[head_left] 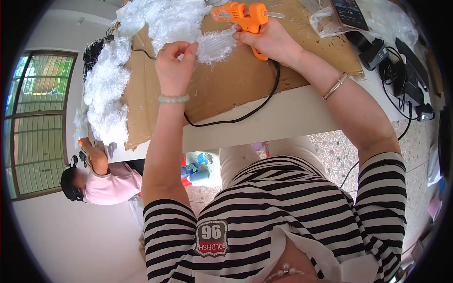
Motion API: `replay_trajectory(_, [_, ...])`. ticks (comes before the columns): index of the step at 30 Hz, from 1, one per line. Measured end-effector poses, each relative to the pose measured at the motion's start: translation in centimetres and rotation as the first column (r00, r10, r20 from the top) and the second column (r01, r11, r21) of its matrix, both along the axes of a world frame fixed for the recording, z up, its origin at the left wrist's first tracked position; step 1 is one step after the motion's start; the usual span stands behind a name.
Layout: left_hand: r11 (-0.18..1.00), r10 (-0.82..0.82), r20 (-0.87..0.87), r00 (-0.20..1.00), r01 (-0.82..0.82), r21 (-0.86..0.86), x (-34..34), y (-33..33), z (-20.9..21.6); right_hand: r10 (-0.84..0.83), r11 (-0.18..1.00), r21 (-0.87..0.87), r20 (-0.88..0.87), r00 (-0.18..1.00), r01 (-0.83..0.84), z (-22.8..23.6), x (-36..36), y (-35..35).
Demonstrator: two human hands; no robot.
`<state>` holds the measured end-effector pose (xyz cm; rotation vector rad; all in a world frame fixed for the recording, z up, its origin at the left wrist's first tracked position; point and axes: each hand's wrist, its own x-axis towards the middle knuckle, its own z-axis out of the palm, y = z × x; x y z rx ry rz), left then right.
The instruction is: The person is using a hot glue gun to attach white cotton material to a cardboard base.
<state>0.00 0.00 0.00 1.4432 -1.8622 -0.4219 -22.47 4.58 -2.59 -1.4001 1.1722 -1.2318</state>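
My right hand point(277, 45) is wrapped round the handle of an orange hot glue gun point(256, 18), whose nozzle points left. A clear glue stick point(275, 14) sticks out of its back end. To the left of it, my left hand point(172, 70) is raised over the cardboard with thumb and forefinger pinched together; anything between them is too small to make out. A flat white fringed piece point(216, 45) lies between both hands. Beyond my left hand spreads a heap of fluffy white stringy material point(172, 26).
Brown cardboard point(226, 87) covers much of the white table point(226, 129). A black cable point(226, 121) loops along its near edge. At right lie a phone point(349, 13), plastic bags point(389, 23) and black power adapters point(409, 87). Another person point(113, 181) in pink sits at left, near more white fluff point(107, 94).
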Motion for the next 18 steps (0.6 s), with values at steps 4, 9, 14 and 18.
replay_trajectory(4, [0.835, -0.238, 0.374, 0.896, 0.386, -0.392, -0.6, 2.5, -0.4, -0.027, 0.999, -0.041, 0.012, 1.000, 0.027, -0.3, 0.0, -0.1])
replay_trajectory(9, [0.744, -0.101, 0.604, 0.791, 0.463, -0.482, -1.0, 3.2, -1.3, -0.032, 0.998, -0.059, -0.008, 0.999, 0.031, -0.2, 0.1, -0.1])
replay_trajectory(14, [0.612, -0.087, 0.696, 0.713, 0.589, -0.528, -1.2, 2.4, -1.4, -0.037, 0.998, -0.048, -0.032, 0.999, 0.036, 0.1, 0.2, 0.1])
replay_trajectory(18, [0.555, -0.047, 0.768, 0.639, 0.656, -0.512, -1.7, 2.0, -1.3, -0.037, 0.998, -0.047, 0.021, 0.999, 0.037, -0.3, 0.3, -0.2])
